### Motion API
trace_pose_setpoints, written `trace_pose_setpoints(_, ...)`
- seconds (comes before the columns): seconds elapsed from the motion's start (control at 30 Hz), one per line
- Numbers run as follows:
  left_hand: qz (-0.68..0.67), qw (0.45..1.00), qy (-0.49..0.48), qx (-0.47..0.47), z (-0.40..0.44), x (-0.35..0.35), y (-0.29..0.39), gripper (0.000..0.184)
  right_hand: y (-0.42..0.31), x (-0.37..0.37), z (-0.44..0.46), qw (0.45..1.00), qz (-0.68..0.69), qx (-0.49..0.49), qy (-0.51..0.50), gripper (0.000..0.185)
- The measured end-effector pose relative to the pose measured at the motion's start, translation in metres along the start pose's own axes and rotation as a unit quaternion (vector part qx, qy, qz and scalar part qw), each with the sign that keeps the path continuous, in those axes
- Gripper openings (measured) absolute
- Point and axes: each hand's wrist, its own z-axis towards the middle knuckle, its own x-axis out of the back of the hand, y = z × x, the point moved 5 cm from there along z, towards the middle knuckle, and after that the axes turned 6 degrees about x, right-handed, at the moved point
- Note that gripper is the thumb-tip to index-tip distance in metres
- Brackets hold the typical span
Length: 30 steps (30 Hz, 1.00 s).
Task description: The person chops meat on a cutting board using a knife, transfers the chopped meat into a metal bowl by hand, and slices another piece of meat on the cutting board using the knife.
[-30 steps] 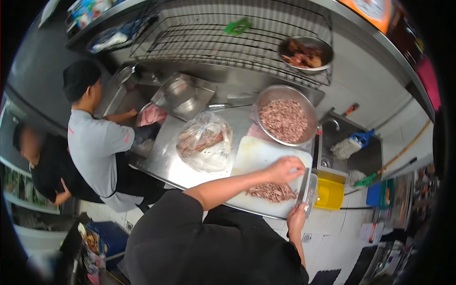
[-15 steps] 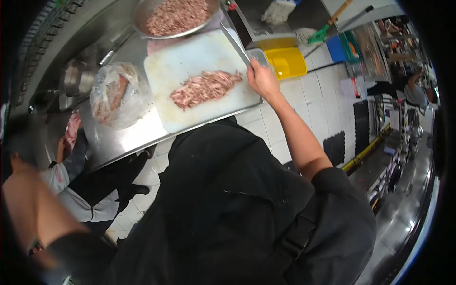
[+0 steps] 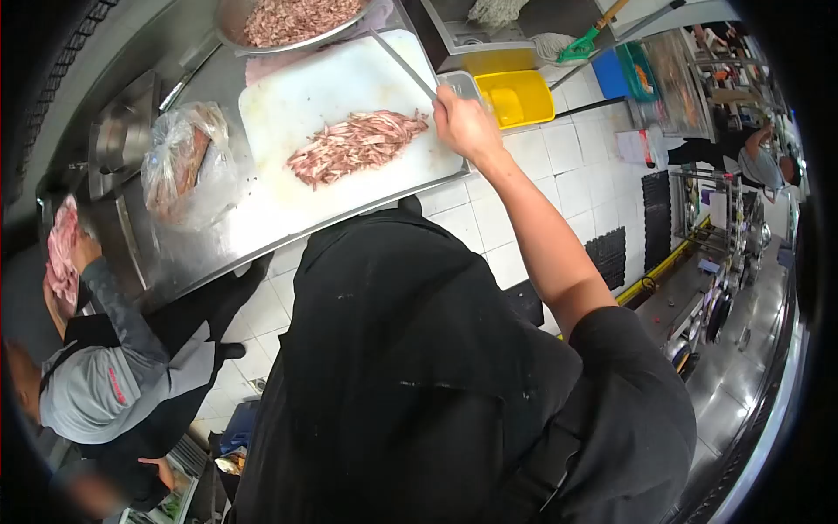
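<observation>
My right hand (image 3: 467, 127) is closed round the handle of a knife (image 3: 406, 66), whose blade points up and left over the right edge of the white cutting board (image 3: 288, 100). Beside it on the board lies a pile of thin-cut pinkish meat strips (image 3: 358, 147). A steel bowl of chopped meat (image 3: 301, 19) stands behind the board. Left of the board, a clear plastic bag (image 3: 188, 166) with a brownish piece inside rests on the steel table (image 3: 209, 253). My left hand is out of view.
A co-worker in a grey shirt (image 3: 92, 393) holds raw meat (image 3: 63, 249) at the far left; another person in black is below. A yellow tub (image 3: 515, 98) and a sink (image 3: 445, 26) are beyond the board. Another person (image 3: 764, 166) is far right.
The view has swung round to the right. My left hand, earlier above the board, has left the view. My right hand still holds the knife. The co-worker now has the meat raised.
</observation>
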Motion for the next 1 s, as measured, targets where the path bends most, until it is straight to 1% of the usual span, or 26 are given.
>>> trace_pose_setpoints(0.07,0.003,1.000,-0.016,0.003,0.000,-0.011,-0.008,0.017,-0.004,-0.007,-0.019,1.000,0.015,-0.014,-0.013,0.017)
trace_pose_setpoints(0.13,0.005,1.000,-0.020,0.013,-0.004,-0.021,-0.013,0.017,-0.004,-0.007,-0.011,0.999,0.007,-0.026,-0.032,0.016)
trace_pose_setpoints(0.17,0.003,1.000,-0.020,0.016,-0.004,-0.025,-0.015,0.017,-0.005,-0.004,-0.009,1.000,0.000,-0.024,-0.020,0.016)
trace_pose_setpoints(0.23,-0.002,0.999,-0.017,0.029,-0.008,-0.028,-0.016,0.017,-0.011,-0.005,-0.011,0.997,-0.017,-0.018,-0.066,0.021)
trace_pose_setpoints(0.3,-0.004,0.999,-0.020,0.030,-0.009,-0.030,-0.014,0.018,-0.014,-0.004,-0.013,0.997,-0.002,-0.013,-0.070,0.020)
trace_pose_setpoints(0.37,-0.004,1.000,-0.018,0.024,-0.008,-0.028,-0.010,0.018,-0.017,-0.004,-0.015,0.998,0.031,-0.011,-0.047,0.020)
trace_pose_setpoints(0.5,-0.003,1.000,-0.020,0.024,-0.013,-0.031,-0.009,0.018,-0.016,-0.009,-0.014,0.999,0.042,-0.015,-0.023,0.019)
trace_pose_setpoints(0.57,-0.002,1.000,-0.024,0.019,-0.013,-0.034,-0.003,0.018,-0.012,-0.016,-0.022,0.996,0.071,-0.045,-0.013,0.019)
trace_pose_setpoints(0.67,-0.005,0.999,-0.033,0.023,-0.017,-0.044,-0.008,0.019,-0.003,-0.026,-0.035,0.997,0.059,-0.046,-0.005,0.018)
trace_pose_setpoints(0.77,-0.007,0.999,-0.021,0.023,-0.023,-0.037,-0.011,0.019,-0.005,-0.022,-0.021,0.997,0.060,-0.029,0.038,0.017)
trace_pose_setpoints(0.83,-0.010,0.999,-0.028,0.020,-0.021,-0.047,-0.015,0.019,-0.001,-0.021,-0.037,0.994,0.087,-0.053,0.029,0.018)
trace_pose_setpoints(0.87,-0.014,0.999,-0.026,0.022,-0.020,-0.048,-0.019,0.020,0.002,-0.024,-0.040,0.995,0.075,-0.053,0.029,0.019)
trace_pose_setpoints(0.93,-0.024,0.999,-0.011,0.030,-0.013,-0.036,-0.017,0.020,0.009,-0.022,-0.036,0.996,0.064,-0.051,0.047,0.019)
trace_pose_setpoints(1.0,-0.043,0.999,0.013,0.023,-0.008,-0.016,-0.014,0.020,0.005,-0.033,-0.041,0.996,0.058,-0.069,0.019,0.019)
